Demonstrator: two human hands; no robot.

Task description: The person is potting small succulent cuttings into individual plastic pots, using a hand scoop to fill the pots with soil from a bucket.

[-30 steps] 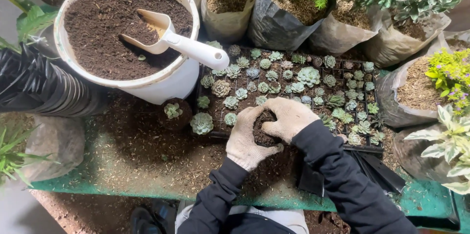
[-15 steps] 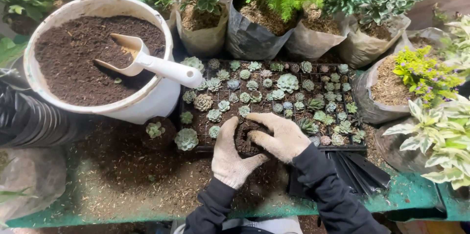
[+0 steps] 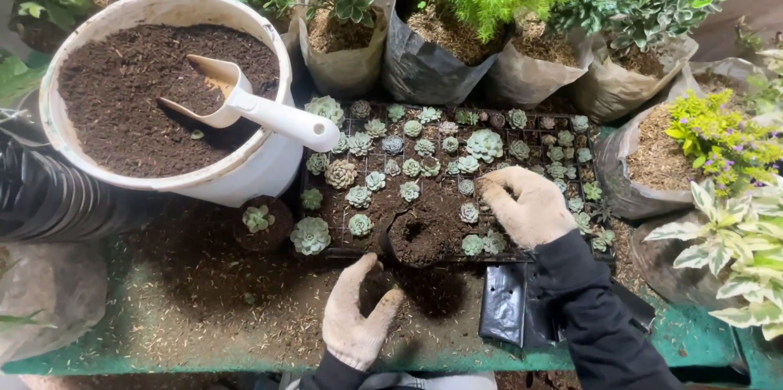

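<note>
A small black pot (image 3: 414,237) full of dark soil, with a hole pressed in its middle, stands at the near edge of a black seedling tray (image 3: 369,198) holding several small succulents. My left hand (image 3: 353,321), in a dirty cloth glove, rests open and empty on the soil-strewn green table just left of and below the pot. My right hand (image 3: 528,207), also gloved, lies over the tray's right part. Its fingers curl down among the succulents near one small rosette (image 3: 469,213), and I see nothing held in it.
A big white bucket (image 3: 265,171) of soil with a white scoop (image 3: 273,115) stands at the left. A potted succulent (image 3: 259,220) and a loose rosette (image 3: 310,234) sit below it. Flat black bags (image 3: 504,314) lie under my right forearm. Bagged plants (image 3: 428,64) line the back and right.
Both hands have left the soil-filled pot. The left dropped toward the table's near edge, the right moved right onto the tray. The pot's soil now shows a hole.
</note>
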